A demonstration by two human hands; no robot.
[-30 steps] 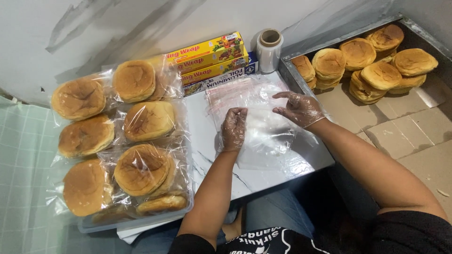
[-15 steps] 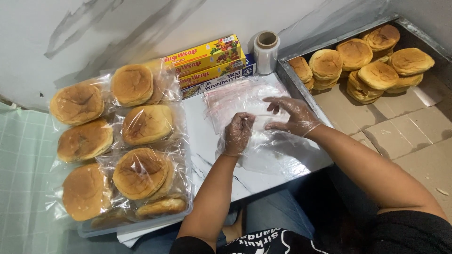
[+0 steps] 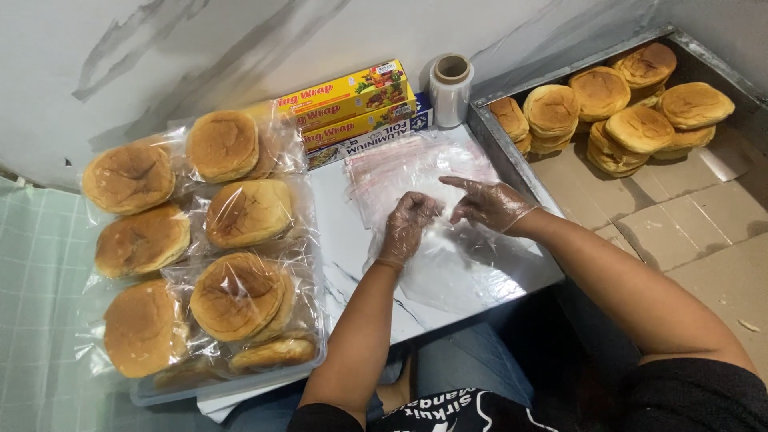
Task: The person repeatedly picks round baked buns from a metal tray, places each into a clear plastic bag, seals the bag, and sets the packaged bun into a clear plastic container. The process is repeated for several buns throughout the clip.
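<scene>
Bagged buns [image 3: 276, 352] at the tray's [image 3: 240, 388] near end overlap, partly hidden.
</scene>
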